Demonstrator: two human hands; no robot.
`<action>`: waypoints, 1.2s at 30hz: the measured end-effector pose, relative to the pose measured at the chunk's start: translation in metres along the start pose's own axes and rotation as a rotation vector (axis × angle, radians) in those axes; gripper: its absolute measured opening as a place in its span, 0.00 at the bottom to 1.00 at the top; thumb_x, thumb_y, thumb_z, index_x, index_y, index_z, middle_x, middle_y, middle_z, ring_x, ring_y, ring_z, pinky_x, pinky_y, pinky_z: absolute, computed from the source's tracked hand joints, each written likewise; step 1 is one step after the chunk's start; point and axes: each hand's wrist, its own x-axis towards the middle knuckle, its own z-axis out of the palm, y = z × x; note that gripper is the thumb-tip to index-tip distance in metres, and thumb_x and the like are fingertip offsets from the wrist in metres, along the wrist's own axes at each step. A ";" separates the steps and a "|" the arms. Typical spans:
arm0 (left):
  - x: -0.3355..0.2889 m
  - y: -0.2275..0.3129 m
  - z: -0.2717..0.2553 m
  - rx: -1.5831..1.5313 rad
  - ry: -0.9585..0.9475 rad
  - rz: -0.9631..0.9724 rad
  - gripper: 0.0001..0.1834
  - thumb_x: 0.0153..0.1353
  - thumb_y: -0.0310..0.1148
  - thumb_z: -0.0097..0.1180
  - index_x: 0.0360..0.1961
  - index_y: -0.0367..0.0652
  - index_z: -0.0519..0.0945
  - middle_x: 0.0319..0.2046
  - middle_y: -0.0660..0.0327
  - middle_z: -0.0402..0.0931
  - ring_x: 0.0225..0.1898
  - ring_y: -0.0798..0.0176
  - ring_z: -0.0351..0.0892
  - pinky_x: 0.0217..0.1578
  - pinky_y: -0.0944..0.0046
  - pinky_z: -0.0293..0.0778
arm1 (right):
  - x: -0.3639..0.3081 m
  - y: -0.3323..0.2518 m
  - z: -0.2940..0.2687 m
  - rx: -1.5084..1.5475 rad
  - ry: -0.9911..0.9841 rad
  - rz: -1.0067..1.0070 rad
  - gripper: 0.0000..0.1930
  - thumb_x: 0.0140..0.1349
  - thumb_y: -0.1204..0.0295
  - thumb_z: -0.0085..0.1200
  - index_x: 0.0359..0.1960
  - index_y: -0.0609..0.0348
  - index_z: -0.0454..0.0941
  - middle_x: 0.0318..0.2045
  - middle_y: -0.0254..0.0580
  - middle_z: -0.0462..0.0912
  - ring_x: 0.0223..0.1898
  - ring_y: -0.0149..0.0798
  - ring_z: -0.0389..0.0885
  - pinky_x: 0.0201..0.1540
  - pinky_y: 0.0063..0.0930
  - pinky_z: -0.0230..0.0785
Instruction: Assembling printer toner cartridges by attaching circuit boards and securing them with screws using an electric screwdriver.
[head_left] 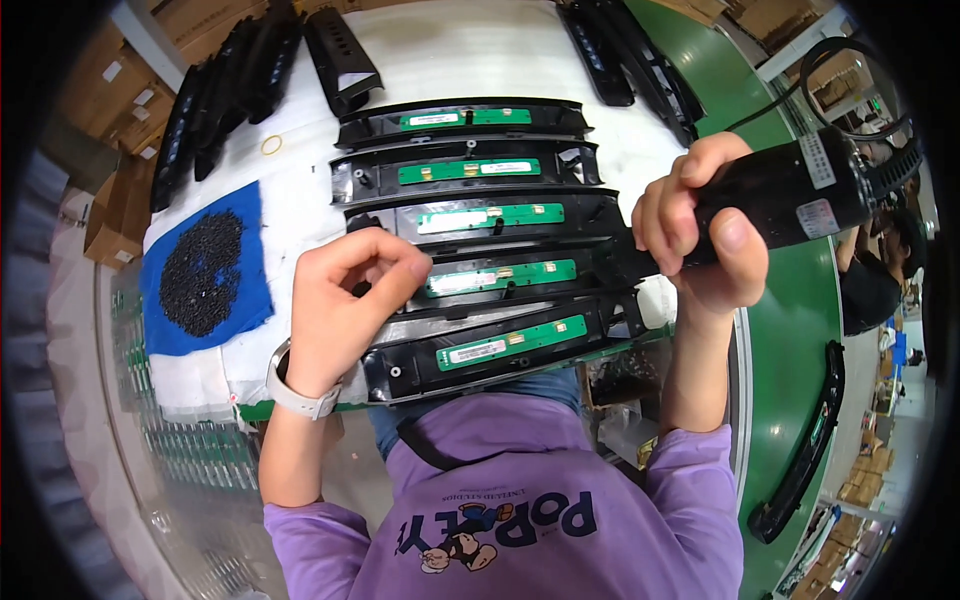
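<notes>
Head view: black screws [203, 271] on blue cloth [251, 215].

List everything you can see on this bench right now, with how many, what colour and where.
Housings with circuit boards: five, black with green boards, stacked in a row mid-bench.
Loose housings: several, black, far corners.
Screw pile: one, black, on blue cloth, left.
Rubber band: one, yellow, far left.
Long trim piece: one, black, green conveyor, right.
Electric screwdriver: one, black, in right hand.
Left hand: pinched, over the housings; white wristband.
Right hand: grips screwdriver.
</notes>
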 end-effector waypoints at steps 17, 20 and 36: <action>0.011 -0.014 0.015 0.005 -0.167 -0.066 0.06 0.60 0.26 0.52 0.34 0.34 0.79 0.27 0.64 0.77 0.27 0.77 0.72 0.30 0.77 0.67 | -0.003 0.016 0.001 0.137 0.022 0.038 0.13 0.47 0.75 0.58 0.32 0.65 0.68 0.17 0.36 0.72 0.12 0.25 0.67 0.16 0.18 0.61; 0.012 -0.017 0.015 -0.074 -0.170 -0.048 0.08 0.62 0.28 0.50 0.33 0.34 0.78 0.27 0.63 0.76 0.28 0.75 0.72 0.30 0.75 0.68 | 0.000 0.014 0.004 0.081 0.059 0.096 0.12 0.45 0.75 0.59 0.28 0.64 0.69 0.18 0.36 0.73 0.15 0.24 0.70 0.18 0.16 0.62; -0.006 0.006 0.017 0.279 -0.100 0.214 0.05 0.56 0.25 0.53 0.29 0.34 0.79 0.26 0.56 0.78 0.29 0.59 0.79 0.31 0.66 0.72 | 0.008 0.000 0.013 0.499 -0.143 -0.198 0.22 0.58 0.54 0.55 0.43 0.58 0.65 0.17 0.27 0.70 0.14 0.25 0.70 0.24 0.23 0.65</action>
